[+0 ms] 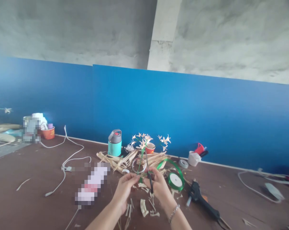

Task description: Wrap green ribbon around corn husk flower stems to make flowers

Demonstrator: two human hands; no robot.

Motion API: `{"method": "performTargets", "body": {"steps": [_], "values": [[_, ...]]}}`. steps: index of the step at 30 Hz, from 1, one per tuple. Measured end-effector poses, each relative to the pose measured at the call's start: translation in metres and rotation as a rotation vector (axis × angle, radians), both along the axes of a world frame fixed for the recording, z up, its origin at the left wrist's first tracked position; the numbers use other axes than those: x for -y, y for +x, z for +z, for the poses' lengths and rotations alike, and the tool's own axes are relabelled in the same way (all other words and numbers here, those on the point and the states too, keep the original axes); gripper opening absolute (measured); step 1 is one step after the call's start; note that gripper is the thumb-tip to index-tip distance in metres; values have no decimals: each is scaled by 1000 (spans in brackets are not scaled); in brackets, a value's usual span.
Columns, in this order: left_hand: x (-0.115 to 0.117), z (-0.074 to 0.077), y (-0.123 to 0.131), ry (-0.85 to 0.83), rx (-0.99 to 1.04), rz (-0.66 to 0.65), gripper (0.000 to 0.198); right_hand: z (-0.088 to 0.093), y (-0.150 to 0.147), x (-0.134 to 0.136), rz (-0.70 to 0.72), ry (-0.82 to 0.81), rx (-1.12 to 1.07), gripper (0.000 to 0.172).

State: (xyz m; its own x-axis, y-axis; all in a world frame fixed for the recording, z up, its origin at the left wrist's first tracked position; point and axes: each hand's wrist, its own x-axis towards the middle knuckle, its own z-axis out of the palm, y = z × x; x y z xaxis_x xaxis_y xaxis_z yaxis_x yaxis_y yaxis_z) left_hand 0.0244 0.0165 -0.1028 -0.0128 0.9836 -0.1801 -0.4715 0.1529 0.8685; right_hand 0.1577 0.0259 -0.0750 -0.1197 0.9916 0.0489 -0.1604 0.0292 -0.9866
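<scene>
Low in the middle of the head view, my left hand (126, 188) pinches a thin green stem. My right hand (158, 186) is closed around a slim dark tool (149, 182) with a pointed upper end, close beside the stem. Pale star-shaped flowers (144, 141) stand above my hands; which of them belong to the held stem is not clear. A roll of green ribbon (175, 181) lies right of my right hand, its loose band looping up. Dry husk strips (122, 162) lie behind my hands, and small cut pieces (144, 207) lie below them.
A turquoise flask (114, 143) stands at the back. A black glue gun (204, 203) lies on the right of the brown table (34, 204). White cables (63, 166) run across the left. A white cup (194, 158) stands near the blue partition (182, 111).
</scene>
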Motion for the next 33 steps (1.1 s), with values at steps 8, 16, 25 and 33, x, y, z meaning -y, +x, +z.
{"method": "performTargets", "body": {"steps": [8,16,25,33], "values": [[-2,4,-5,7,-49,-19,24,-5,3,-2,-14,53,56,28],[-3,7,-9,-48,13,-87,32,-3,5,0,-7,4,54,29],[-2,14,-12,-54,-39,-96,32,-5,8,-1,-5,29,42,34],[-6,14,-21,-59,-61,-19,33,21,30,10,-240,294,313,35]]}}
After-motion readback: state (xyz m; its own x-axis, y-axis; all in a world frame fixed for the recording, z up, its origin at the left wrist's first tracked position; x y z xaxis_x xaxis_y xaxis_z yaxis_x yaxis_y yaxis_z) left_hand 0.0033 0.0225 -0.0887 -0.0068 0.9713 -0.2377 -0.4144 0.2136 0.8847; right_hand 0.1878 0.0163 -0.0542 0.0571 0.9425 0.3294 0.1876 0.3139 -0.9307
